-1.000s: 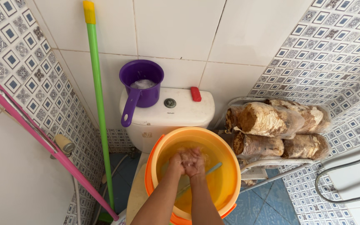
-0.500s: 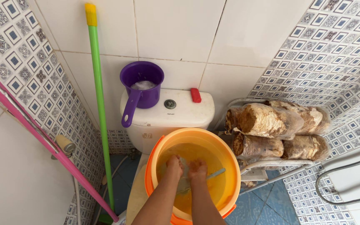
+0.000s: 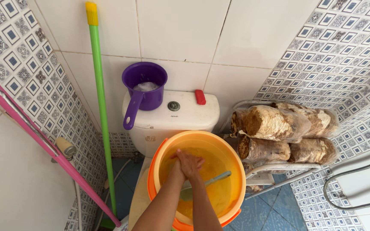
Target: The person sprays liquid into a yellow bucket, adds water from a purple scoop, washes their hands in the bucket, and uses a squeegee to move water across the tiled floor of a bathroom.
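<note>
At the lower centre, the left hand and right hand are pressing together, fingers loosely closed around nothing visible, washing over the orange bucket; rinsing probably follows.

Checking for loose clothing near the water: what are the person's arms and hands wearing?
Nothing shows on them. Both forearms are bare to the bottom edge of the picture, with no sleeves, gloves, watch or bracelet in view. The left hand and right hand overlap, so rings cannot be told.

White wall tiles rose beyond the grip; patterned blue tiles flanked it (both sides), with blue floor tiles below right, daylight even.
</note>
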